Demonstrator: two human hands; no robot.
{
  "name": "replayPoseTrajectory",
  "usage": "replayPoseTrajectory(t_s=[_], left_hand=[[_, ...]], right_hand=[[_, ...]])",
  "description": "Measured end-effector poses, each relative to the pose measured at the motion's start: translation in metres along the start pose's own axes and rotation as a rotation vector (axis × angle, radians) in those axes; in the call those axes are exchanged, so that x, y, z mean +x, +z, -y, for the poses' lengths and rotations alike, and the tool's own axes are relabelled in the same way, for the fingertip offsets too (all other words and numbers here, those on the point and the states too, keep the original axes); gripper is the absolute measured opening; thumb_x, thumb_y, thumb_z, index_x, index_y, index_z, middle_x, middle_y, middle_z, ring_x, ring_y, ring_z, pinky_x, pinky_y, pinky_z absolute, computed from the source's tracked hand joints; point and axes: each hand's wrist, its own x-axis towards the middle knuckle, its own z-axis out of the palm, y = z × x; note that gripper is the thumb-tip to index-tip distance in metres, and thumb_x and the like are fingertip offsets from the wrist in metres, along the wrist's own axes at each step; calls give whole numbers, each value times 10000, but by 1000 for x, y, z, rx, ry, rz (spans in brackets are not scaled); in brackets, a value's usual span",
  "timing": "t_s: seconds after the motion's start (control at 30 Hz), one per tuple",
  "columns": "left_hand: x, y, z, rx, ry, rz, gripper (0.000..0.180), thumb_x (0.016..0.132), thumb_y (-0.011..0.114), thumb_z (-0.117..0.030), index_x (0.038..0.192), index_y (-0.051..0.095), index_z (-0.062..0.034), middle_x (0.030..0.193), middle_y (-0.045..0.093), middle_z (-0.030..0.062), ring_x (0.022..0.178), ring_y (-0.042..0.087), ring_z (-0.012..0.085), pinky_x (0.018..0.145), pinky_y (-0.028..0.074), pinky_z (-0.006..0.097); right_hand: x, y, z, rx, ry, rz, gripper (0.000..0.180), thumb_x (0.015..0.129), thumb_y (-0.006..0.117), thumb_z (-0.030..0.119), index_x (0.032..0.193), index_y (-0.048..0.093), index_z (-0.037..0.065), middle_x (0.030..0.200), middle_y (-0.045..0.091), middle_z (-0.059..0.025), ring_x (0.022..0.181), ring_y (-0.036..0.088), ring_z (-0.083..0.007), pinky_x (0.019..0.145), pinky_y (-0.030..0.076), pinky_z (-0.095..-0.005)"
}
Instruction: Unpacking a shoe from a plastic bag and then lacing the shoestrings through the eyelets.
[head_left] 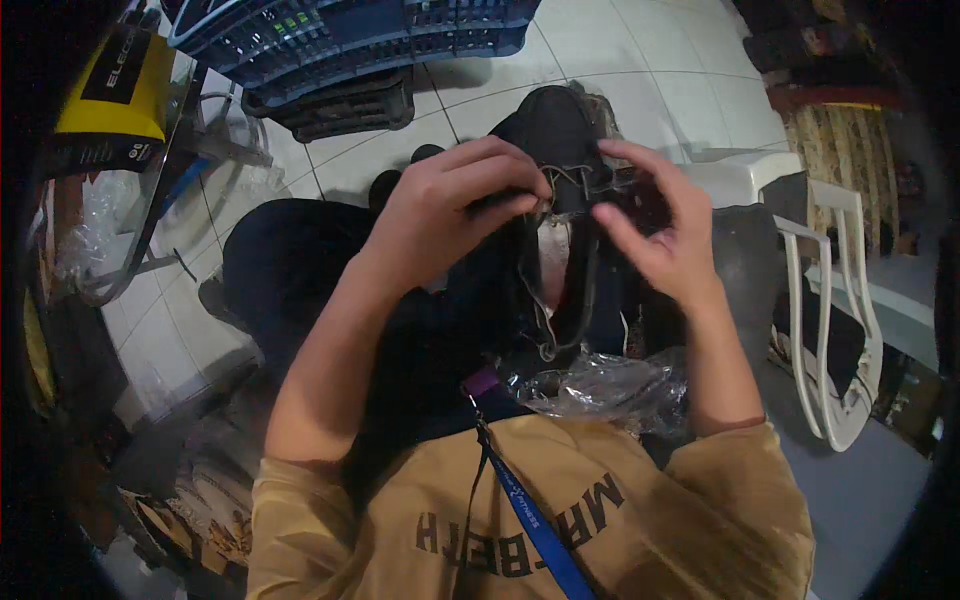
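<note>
The left hand (455, 205) is curled around the far part of a black shoe (555, 200) held over the lap; a lace (568, 176) is pinched between the right hand's (660, 225) thumb and fingers. The near eyelets are seen unlaced and the tongue exposed, so lacing is judged barely begun. Crumpled clear plastic (600, 385) lies nearer the body.

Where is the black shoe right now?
In the head view the black shoe is mid-picture, held up between the left hand and right hand, above crinkly clear plastic on the lap.
</note>
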Motion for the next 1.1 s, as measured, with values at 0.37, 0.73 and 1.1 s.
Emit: replayPoseTrajectory(t_s=[0.37,0.73,1.1], left_hand=[[3,-6,4,45,85,82,128,888,808,-51,997,746,-24,1022,723,89,962,742,261,830,595,362],[-1,1,11,32,133,66,174,871,829,-68,1027,762,-29,1036,732,93,983,746,262,849,601,361],[-4,-2,9,231,293,43,233,872,793,-63,1103,777,-84,1075,746,77,967,743,270,765,619,363]], right_hand=[[-24,-24,-11,-54,108,87,107,949,808,109,969,768,13,870,762,-94,722,695,-206,665,527,-318],[-6,-9,3,-90,42,108,405,860,896,220,1167,703,39,1004,682,-99,823,638,-229,742,525,-345],[2,0,9,-124,-134,21,639,756,904,130,1334,648,39,1121,677,-141,960,687,-289,841,565,-373]])
